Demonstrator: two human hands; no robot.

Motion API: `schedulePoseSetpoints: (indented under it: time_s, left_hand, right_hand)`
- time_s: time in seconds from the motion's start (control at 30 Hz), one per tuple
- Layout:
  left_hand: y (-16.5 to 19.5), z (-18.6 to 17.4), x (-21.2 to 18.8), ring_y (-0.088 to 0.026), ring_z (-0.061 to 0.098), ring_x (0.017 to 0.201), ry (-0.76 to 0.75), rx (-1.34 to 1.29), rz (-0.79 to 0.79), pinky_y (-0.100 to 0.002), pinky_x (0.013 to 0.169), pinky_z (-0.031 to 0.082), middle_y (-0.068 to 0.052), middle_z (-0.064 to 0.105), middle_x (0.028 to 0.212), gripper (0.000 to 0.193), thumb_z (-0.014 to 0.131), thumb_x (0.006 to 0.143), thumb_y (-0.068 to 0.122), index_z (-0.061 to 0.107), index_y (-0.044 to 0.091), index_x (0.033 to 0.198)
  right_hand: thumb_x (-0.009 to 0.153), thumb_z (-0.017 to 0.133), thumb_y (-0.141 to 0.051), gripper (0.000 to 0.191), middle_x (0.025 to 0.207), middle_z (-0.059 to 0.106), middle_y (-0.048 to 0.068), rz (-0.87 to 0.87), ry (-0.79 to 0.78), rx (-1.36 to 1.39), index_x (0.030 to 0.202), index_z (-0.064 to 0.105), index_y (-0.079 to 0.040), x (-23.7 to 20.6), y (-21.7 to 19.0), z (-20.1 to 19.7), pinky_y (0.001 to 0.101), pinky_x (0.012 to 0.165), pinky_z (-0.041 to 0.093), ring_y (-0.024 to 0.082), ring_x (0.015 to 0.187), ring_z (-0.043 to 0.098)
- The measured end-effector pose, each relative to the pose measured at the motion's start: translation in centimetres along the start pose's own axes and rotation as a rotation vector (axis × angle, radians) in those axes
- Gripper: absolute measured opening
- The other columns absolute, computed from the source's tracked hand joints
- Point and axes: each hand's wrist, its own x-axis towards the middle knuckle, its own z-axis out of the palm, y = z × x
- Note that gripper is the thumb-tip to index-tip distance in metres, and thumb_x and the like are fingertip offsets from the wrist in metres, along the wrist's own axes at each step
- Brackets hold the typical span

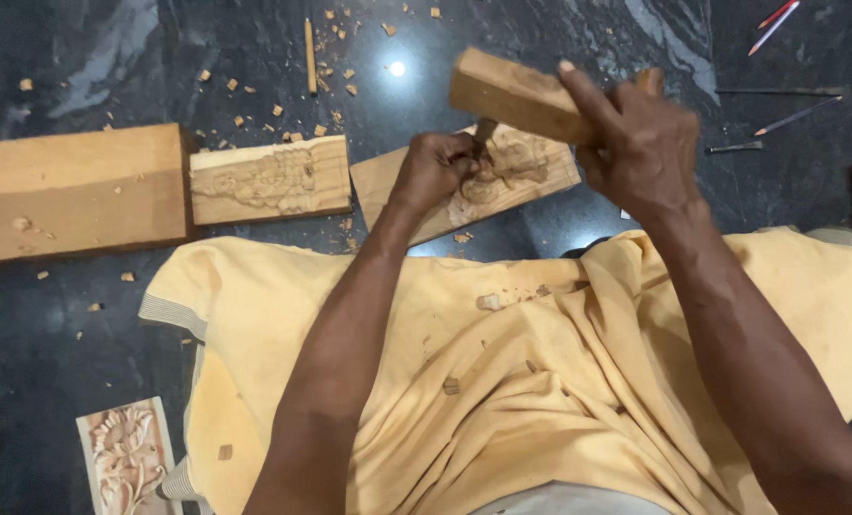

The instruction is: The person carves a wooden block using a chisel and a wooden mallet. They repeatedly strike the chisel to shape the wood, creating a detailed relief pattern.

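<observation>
Left hand [436, 167] grips chisel [484, 131], right hand [636, 143] mallet [517, 95]; three carved panels (one underhand).

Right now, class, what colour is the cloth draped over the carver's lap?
The cloth is plain pale yellow, flecked with wood chips; the head view shows it best.

Nothing to report here as far as packaging goes: no boxes, wrappers, labels, signs or screens anywhere in the shot. It's all bare wood, cloth and dark stone floor, none of it carrying a sticker or tag that I can make out.
</observation>
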Motion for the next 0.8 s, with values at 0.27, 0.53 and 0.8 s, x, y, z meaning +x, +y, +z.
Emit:
schedulePoseSetpoints:
  time_s: [0.27, 0.53, 0.8]
  left_hand:
    - [3.9, -1.4, -1.9, -0.02, 0.077, 0.085, 0.326, -0.513, -0.012, -0.03, 0.077, 0.068, -0.016, 0.076, 0.097, 0.02, 0.063, 0.091, -0.01, 0.068, -0.004, 0.109]
    - [2.6, 0.2, -3.9, -0.021, 0.077, 0.082, 0.39, -0.518, -0.072, -0.029, 0.067, 0.066, -0.018, 0.076, 0.093, 0.011, 0.064, 0.096, -0.004, 0.068, -0.006, 0.107]
    - [1.7, 1.0, -4.7, -0.018, 0.073, 0.071, 0.521, -0.432, -0.056, -0.028, 0.058, 0.062, -0.015, 0.074, 0.087, 0.014, 0.071, 0.092, -0.005, 0.072, -0.006, 0.106]
  right_hand:
    - [0.072, 0.077, 0.005, 0.066, 0.112, 0.069, 0.009, 0.681, 0.08, 0.682, 0.136, 0.058, -0.002, -6.6, -1.5, -0.6, 0.0313, 0.079, 0.056, 0.016, 0.096, 0.067]
    - [0.08, 0.077, 0.004, 0.037, 0.084, 0.065, 0.006, 1.168, 0.062, 0.928, 0.114, 0.063, 0.003, -9.6, -0.3, 1.3, 0.0276, 0.055, 0.047, 0.012, 0.063, 0.06]
    - [0.072, 0.077, 0.003, 0.046, 0.083, 0.069, 0.009, 1.209, -0.072, 0.979, 0.116, 0.067, -0.001, -9.5, -0.8, 3.3, 0.0293, 0.052, 0.049, 0.016, 0.059, 0.061]
